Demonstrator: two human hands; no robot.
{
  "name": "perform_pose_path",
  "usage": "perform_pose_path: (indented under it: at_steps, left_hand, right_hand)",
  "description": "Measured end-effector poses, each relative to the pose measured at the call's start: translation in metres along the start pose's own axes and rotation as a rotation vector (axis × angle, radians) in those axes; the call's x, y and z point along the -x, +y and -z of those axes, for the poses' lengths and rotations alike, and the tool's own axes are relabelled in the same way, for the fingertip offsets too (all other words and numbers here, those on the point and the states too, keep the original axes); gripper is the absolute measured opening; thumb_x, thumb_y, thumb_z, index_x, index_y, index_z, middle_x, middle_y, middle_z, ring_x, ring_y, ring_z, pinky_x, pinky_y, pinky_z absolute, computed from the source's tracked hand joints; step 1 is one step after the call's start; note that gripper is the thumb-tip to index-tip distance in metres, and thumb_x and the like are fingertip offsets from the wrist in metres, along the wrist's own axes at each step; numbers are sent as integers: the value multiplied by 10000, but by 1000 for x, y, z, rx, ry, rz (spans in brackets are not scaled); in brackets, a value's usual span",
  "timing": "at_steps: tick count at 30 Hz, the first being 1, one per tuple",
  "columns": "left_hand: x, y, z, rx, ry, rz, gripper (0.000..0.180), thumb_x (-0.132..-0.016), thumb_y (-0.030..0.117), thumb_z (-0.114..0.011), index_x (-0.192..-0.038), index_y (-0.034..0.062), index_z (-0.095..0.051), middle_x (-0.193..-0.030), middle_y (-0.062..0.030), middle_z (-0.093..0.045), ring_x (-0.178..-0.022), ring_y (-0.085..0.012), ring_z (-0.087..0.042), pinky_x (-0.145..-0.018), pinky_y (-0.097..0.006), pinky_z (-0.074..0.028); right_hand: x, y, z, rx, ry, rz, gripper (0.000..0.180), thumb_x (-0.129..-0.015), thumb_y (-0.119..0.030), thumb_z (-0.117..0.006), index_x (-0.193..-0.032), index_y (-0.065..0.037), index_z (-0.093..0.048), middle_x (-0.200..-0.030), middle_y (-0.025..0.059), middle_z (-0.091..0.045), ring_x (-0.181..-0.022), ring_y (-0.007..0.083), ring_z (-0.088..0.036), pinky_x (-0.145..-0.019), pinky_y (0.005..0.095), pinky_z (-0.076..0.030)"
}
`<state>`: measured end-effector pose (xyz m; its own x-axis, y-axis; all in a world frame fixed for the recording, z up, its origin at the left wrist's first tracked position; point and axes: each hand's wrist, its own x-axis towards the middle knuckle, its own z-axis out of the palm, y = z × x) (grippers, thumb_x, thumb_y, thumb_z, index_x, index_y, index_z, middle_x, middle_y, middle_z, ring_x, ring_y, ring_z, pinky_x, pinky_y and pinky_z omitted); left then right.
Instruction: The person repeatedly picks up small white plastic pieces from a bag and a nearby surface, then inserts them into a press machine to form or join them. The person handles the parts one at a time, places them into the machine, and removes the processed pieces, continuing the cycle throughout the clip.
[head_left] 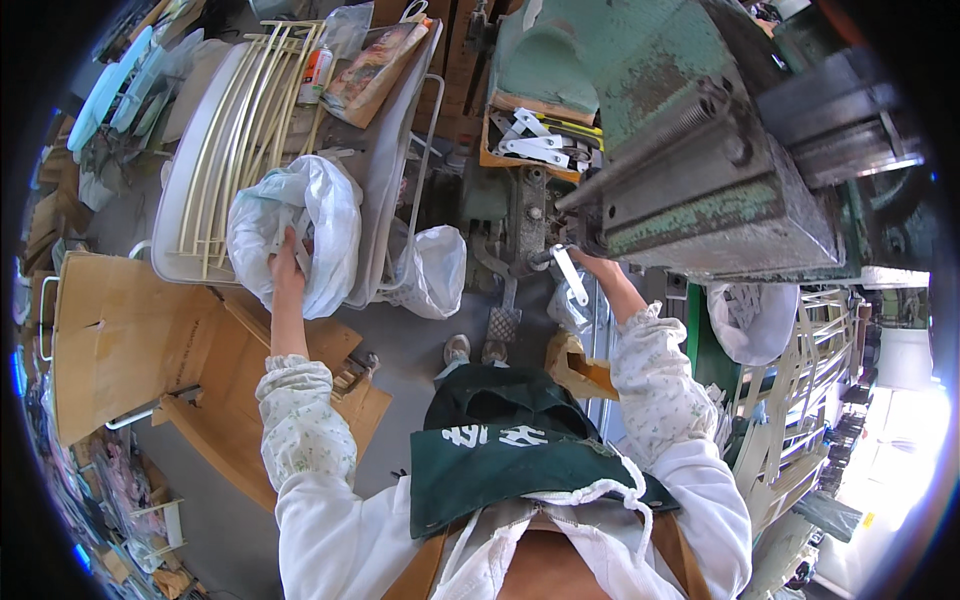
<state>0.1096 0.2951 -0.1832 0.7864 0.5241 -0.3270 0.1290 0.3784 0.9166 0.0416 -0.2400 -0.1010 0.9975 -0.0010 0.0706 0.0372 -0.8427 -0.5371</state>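
Note:
My left hand point(286, 266) reaches into a white plastic bag point(337, 215). Its fingers close around something pale among the pieces there, but the bag's folds hide most of it. Beside the green press point(690, 190), my right hand point(598, 268) pinches near the upper end of a white metal strip point(571, 276). The strip is flat, with rounded ends and holes, and hangs slanting downward by the machine's small tooling. An orange-edged box of similar white strips point(535, 146) sits on the machine just beyond.
The bag rests on a pale tray point(165, 225) with long cream rods point(235, 130) and a spray can point(315, 75). A white bag-lined bin point(436, 270) stands between tray and machine. Below are a foot pedal point(503, 322) and an open cardboard box point(130, 330). More white pieces fill a tub point(752, 325) at right.

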Motion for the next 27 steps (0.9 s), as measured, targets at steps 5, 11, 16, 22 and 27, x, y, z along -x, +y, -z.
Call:
perform_pose_path:
  at_steps: [5, 11, 16, 22, 27]
  left_hand:
    - [15, 17, -20, -213, 115, -170, 268, -877, 190, -652, -1040, -13, -590, -756, -53, -616, -554, -137, -556, -464, -263, -431]
    - [109, 59, -48, -67, 68, -255, 253, -865, 176, -665, -1017, -15, -599, -818, -78, -621, -566, -144, -545, -445, -243, -403]
    - [227, 59, -94, 5, -312, 151, 216, -869, 137, -652, -1022, -2, -589, -802, -76, -599, -571, -154, -549, -444, -253, -407]
    - [297, 51, -129, 20, -601, 412, 252, -877, 196, -654, -1001, -17, -601, -751, -71, -599, -572, -149, -559, -451, -250, -403]
    - [318, 50, -139, -59, -764, 506, 253, -879, 202, -650, -1010, -10, -609, -758, -64, -606, -586, -136, -562, -457, -244, -408]
  right_hand:
    - [3, 2, 4, -95, 29, -38, 353, -818, -158, -653, -1129, -7, -585, -1111, 94, -605, -1001, 209, -548, -840, 343, -448]
    - [17, -16, 31, -585, 38, -161, 344, -824, -141, -647, -1135, -9, -580, -1142, 95, -593, -1006, 206, -547, -837, 343, -451]
    - [31, -73, 75, -1027, -234, -269, 400, -840, -183, -656, -1187, -13, -556, -1197, 103, -560, -1073, 196, -524, -916, 335, -427]
    - [27, -101, 79, -953, -173, -306, 413, -772, -252, -733, -1089, -17, -611, -1108, 98, -614, -995, 179, -563, -870, 316, -447]
    - [44, -86, 89, -706, 71, -21, 124, -803, -116, -702, -884, -25, -681, -854, 85, -677, -795, 139, -619, -700, 289, -491]
